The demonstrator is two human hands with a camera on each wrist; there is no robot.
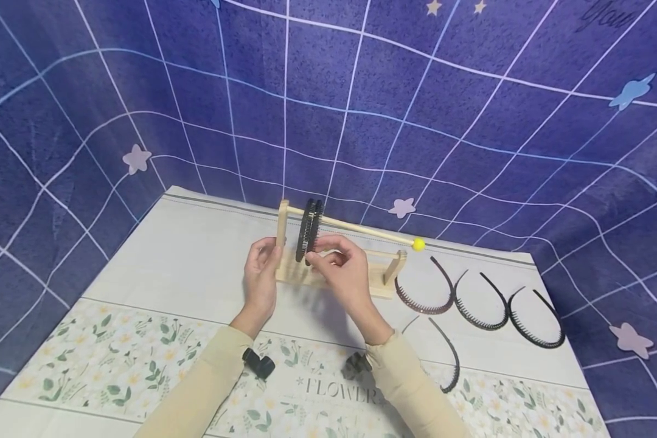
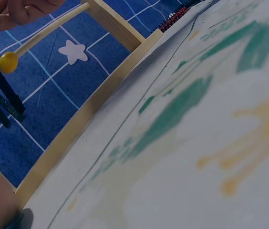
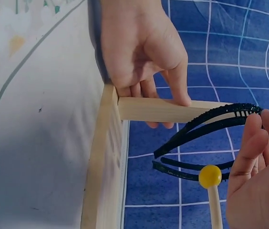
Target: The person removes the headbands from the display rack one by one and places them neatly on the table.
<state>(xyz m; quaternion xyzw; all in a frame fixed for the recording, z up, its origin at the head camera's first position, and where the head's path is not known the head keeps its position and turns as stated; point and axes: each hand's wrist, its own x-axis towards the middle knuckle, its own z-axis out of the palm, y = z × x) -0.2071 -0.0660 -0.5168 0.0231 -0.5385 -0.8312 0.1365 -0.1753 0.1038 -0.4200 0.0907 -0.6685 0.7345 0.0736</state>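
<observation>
A small wooden stand [image 1: 281,226] has a post at each end of its base. From the top of its left post runs a rod tipped with a yellow ball [image 1: 418,244]. Two black toothed headbands [image 1: 309,228] hang side by side on this rod, near the left post. My left hand [image 1: 260,274] holds that post, thumb on one side and fingers on the other in the right wrist view. My right hand [image 1: 344,267] pinches a headband at its lower part. Which of the two it holds, or both, is hard to tell.
Right of the stand, a brown headband [image 1: 426,307] and two black headbands [image 1: 482,324] lie in a row. Another dark headband [image 1: 453,359] lies nearer, partly behind the right sleeve. A lower rod [image 1: 380,253] spans the stand. Blue gridded cloth [image 1: 328,121] rises behind the table.
</observation>
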